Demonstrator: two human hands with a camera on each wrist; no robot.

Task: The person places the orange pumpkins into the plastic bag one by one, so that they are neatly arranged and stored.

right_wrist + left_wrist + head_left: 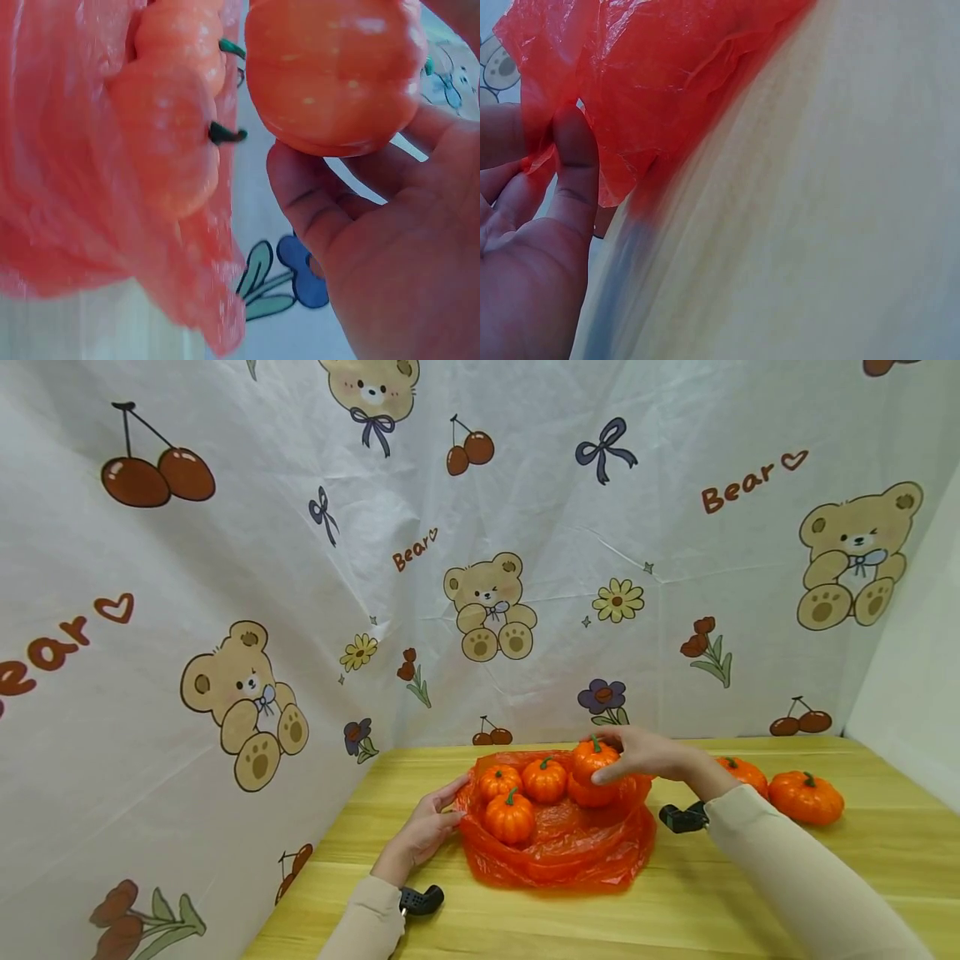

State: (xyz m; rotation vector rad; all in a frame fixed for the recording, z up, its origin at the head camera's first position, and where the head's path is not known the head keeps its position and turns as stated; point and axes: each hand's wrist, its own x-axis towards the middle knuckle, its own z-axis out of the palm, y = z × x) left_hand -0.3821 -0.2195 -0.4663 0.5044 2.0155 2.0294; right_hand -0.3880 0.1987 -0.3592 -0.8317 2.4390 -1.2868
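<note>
An open red plastic bag (562, 860) sits on the table with several small orange toy pumpkins (510, 818) inside, each with a green stem. My left hand (426, 828) pinches the left side of its rim; in the left wrist view the thumb and fingers have the thin film (660, 82) between them. Over the bag's right back part, my right hand (647, 753) grips another toy pumpkin (595, 763) round its sides, stem up. That pumpkin (334, 75) partly covers one below it in the head view. The bag's bottom is hidden.
Two more orange pumpkins (806, 797) rest on the wooden table (750, 893) at the right, one partly behind my right forearm. A white cloth (540, 527) printed with bears hangs at the back and left. Black wrist cameras (422, 901) stick out from both wrists.
</note>
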